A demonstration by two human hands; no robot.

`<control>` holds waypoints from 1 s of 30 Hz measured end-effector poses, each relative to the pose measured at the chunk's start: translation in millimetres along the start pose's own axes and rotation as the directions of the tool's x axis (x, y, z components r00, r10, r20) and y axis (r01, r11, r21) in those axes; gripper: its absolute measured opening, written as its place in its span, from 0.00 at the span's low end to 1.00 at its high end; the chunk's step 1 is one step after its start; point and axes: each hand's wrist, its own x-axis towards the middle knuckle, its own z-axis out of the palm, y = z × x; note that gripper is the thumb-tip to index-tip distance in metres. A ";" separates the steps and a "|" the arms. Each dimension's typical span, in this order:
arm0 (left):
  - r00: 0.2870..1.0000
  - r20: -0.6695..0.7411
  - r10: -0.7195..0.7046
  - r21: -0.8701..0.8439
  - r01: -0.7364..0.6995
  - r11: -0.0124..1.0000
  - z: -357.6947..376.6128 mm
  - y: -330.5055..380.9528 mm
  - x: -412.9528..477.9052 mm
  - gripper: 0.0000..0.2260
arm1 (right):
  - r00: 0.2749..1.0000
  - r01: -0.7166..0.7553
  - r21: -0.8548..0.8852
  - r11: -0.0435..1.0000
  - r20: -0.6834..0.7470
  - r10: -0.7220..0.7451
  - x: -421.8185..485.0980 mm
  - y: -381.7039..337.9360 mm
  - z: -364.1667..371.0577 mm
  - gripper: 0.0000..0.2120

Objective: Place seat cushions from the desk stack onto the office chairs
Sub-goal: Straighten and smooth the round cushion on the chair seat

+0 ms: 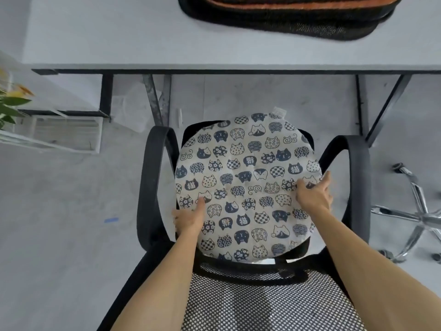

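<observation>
Two grips on: your left hand (191, 219) and right hand (315, 194) each pinch the cushion (248, 177) rim; it lies between them on the chair (152, 187). Centre it, press flat, then release.

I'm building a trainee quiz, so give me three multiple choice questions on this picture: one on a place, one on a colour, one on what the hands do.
1. Where does the cat-print cushion lie? A on the floor; B on the office chair; C on a shelf.
2. What colour are the stripes on the cushion stack on the desk? A green; B blue; C orange.
3. What are the left hand and right hand doing? A hanging idle; B gripping the cushion's rim; C clapping.
Answers: B, it covers the seat; C, orange bands on dark fabric; B, both clasp its edge.
</observation>
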 end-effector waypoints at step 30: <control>0.962 -0.055 0.267 0.104 -0.260 0.960 -17.5 16.8 27.0 0.24 | 0.991 -0.135 0.218 0.967 0.005 0.137 -17.1 39.0 37.0 0.24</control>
